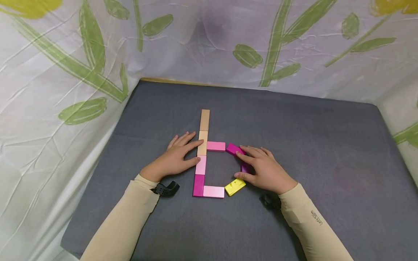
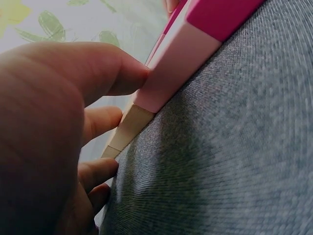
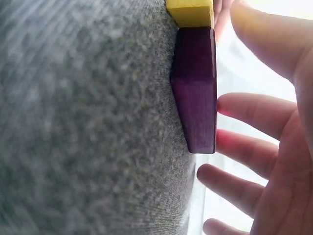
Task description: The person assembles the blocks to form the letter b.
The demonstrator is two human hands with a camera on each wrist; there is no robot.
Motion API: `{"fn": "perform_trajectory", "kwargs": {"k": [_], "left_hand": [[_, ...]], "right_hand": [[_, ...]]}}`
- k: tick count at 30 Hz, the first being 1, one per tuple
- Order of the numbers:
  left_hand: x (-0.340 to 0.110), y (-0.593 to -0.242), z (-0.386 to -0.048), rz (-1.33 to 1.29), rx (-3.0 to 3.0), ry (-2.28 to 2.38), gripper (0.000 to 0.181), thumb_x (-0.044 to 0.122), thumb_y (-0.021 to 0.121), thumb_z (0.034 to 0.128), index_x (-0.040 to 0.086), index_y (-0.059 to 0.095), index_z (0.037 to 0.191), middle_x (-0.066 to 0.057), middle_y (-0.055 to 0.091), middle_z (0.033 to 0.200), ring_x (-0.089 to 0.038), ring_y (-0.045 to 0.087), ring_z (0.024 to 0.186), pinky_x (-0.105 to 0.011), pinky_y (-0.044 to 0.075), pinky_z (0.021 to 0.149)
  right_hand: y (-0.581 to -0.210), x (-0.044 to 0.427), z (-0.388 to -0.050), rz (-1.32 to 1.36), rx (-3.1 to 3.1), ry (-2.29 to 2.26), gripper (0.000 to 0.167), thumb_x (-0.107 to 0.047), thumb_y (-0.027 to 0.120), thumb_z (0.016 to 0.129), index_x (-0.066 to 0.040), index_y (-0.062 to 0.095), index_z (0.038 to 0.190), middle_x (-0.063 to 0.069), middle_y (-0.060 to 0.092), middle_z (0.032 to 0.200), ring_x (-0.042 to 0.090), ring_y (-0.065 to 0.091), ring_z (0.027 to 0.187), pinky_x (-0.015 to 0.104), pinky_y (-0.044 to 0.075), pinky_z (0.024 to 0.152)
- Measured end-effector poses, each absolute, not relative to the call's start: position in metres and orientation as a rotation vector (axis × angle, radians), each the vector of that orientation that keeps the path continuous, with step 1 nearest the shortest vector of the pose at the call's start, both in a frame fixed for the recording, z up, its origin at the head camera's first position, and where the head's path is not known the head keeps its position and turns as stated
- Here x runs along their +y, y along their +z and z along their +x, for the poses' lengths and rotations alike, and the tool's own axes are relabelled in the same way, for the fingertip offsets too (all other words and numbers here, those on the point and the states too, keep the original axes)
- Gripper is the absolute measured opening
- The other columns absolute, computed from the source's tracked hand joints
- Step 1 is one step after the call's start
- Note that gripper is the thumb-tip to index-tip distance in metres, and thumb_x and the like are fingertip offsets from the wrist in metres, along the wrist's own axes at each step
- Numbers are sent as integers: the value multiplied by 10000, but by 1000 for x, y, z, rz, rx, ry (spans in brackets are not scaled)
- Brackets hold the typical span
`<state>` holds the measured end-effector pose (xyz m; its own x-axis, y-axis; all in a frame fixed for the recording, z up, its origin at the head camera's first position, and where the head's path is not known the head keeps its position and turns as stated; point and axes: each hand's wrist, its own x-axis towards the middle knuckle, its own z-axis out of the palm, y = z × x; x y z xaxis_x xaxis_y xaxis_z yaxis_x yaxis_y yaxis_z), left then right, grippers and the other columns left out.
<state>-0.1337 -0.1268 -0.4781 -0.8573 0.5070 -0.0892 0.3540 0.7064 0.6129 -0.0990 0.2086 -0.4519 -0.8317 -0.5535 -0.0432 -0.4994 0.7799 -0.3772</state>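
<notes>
Flat blocks on the cloth form a b-like outline. Its upright runs from a tan block through a peach block and a pale pink block to a magenta block. My left hand lies left of this column, thumb on the pale pink block, index finger on the peach one. A pink block, a second magenta block, a purple block, a yellow block and a light pink block make the loop. My right hand touches the loop's right side, partly hiding the purple block.
A dark grey cloth covers the table. White curtains with painted green leaves stand behind the table and at its sides. A black wrist strap is on the left wrist, and a dark device is at the right wrist.
</notes>
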Motion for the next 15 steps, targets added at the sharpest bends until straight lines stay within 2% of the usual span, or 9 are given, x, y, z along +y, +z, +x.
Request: {"fn": "perform_trajectory", "kwargs": {"k": [15], "left_hand": [[-127, -481, -135, 687, 2670, 870, 657, 409, 643, 1013, 213, 457, 1612, -134, 255, 1732, -345, 135, 1625, -586, -28, 1286]], "right_hand": [[-452, 206, -100, -773, 2783, -546, 827, -597, 772, 890, -153, 540, 1548, 124, 453, 1629, 399, 408, 1474, 653, 249, 1220]]}}
